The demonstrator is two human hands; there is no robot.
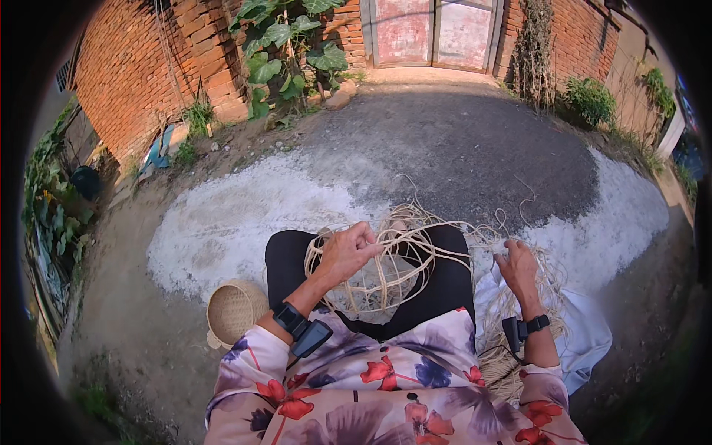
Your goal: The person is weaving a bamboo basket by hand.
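Note:
An openwork net of pale straw cords (380, 288) rests between my knees, over my black trousers. Its loops are wide and uneven, with loose ends trailing past its far side. At its upper left edge, my left hand (347, 254) is closed, thumb and fingers pinching the crossing cords. Out to the right, my right hand (518, 271) is raised beside my right knee, fingers bent together around a thin cord. Strands (469, 227) run across from the net toward that hand. The fingertips there are small, so the exact hold is hard to see.
A small round woven basket (241, 310) stands on the ground at my left. At my right, a bundle of loose straw cords (503, 377) lies on a pale cloth (586, 337). Ahead are a brick wall (133, 89), leafy vines (276, 63) and a worn double door (432, 33).

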